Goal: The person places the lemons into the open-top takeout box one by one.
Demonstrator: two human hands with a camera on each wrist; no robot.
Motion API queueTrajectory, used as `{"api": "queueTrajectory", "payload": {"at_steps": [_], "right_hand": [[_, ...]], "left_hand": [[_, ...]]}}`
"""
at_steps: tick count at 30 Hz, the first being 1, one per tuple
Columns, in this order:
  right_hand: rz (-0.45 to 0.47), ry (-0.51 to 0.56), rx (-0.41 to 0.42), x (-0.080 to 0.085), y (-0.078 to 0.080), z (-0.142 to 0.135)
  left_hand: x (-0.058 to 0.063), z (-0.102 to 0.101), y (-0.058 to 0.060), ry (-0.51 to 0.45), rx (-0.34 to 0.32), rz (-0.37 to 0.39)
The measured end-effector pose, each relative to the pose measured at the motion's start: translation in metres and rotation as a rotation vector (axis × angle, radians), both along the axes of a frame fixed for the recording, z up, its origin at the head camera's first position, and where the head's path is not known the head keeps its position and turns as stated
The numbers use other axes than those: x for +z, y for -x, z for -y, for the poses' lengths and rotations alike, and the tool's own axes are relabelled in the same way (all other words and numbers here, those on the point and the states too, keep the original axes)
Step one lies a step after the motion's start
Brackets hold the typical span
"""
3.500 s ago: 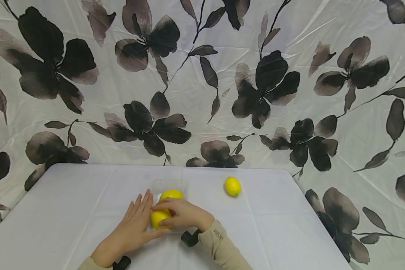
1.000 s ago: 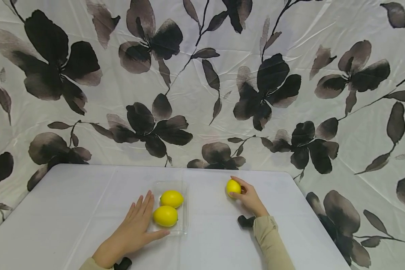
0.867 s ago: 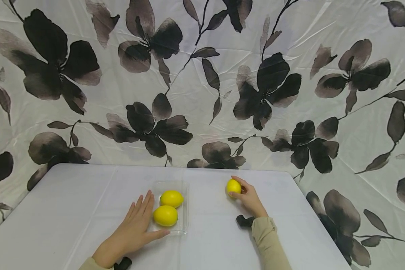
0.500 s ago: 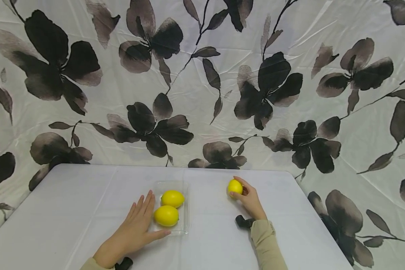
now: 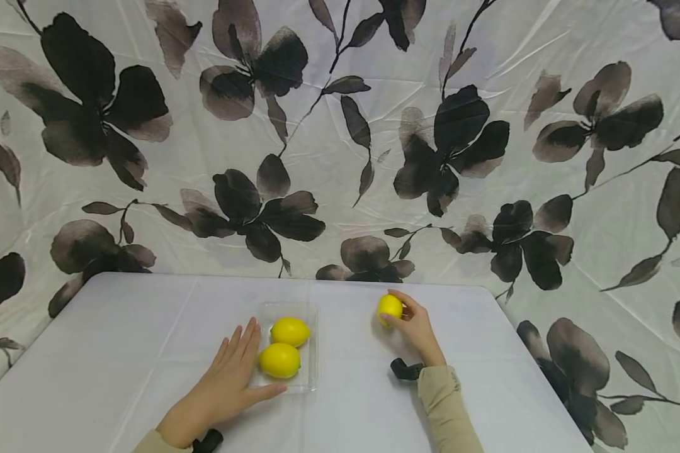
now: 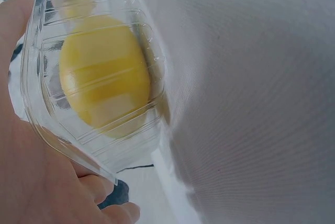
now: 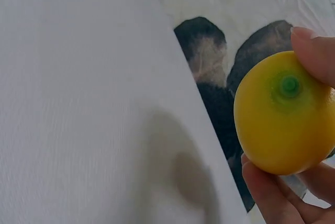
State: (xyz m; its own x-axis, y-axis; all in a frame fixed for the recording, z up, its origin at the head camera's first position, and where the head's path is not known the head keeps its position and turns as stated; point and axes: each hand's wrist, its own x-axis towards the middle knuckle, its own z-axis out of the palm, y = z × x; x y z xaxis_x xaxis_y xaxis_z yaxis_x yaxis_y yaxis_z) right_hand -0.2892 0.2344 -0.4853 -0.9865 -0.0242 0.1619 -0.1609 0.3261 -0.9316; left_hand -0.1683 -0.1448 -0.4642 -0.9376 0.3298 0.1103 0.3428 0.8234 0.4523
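Note:
My right hand [image 5: 416, 324] grips a yellow lemon [image 5: 389, 309] between thumb and fingers, right of the container; the right wrist view shows the lemon's green stem end [image 7: 289, 86] and a shadow on the cloth below it. My left hand [image 5: 223, 380] lies with straight fingers along the left side of a clear plastic container [image 5: 311, 358], its thumb at the near edge. Inside the container are two more lemons, a far one [image 5: 290, 331] and a near one [image 5: 279, 360]. Seen from the left wrist, the near lemon [image 6: 104, 75] shows through the ribbed clear wall.
A white cloth [image 5: 351, 402] covers the table. Behind it hangs a white curtain [image 5: 340, 145] printed with dark flowers. Black wrist devices [image 5: 406, 369] show at both of my wrists, below beige sleeves [image 5: 447, 402].
My right hand went from the container to the third lemon, took hold of it, and has just lifted it slightly. My left hand stays beside the container.

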Motion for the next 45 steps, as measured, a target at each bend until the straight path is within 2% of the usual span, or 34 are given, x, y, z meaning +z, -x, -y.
{"api": "queueTrajectory", "payload": {"at_steps": [8, 15, 22, 30, 39, 42, 45], "right_hand": [[-0.037, -0.002, 0.021, 0.022, -0.008, 0.031], [-0.057, -0.026, 0.126, 0.072, -0.044, 0.072], [-0.105, -0.044, 0.214, 0.051, -0.04, 0.101], [-0.161, -0.116, 0.345, 0.041, -0.05, 0.127], [-0.205, -0.203, 0.382, 0.035, -0.048, 0.138], [-0.234, -0.286, 0.38, 0.037, -0.049, 0.141], [-0.313, -0.418, 0.37, 0.041, -0.049, 0.144]], "left_hand": [[0.002, 0.001, 0.0, -0.008, 0.004, 0.001], [0.0, 0.001, 0.002, 0.005, 0.008, 0.012], [0.002, 0.0, 0.001, 0.01, 0.019, 0.015], [0.002, 0.002, 0.001, -0.006, 0.009, 0.011], [-0.001, 0.002, 0.001, -0.011, 0.0, 0.01], [0.0, 0.002, 0.001, -0.011, 0.0, 0.01], [0.0, 0.001, 0.001, -0.007, -0.001, 0.008]]}}
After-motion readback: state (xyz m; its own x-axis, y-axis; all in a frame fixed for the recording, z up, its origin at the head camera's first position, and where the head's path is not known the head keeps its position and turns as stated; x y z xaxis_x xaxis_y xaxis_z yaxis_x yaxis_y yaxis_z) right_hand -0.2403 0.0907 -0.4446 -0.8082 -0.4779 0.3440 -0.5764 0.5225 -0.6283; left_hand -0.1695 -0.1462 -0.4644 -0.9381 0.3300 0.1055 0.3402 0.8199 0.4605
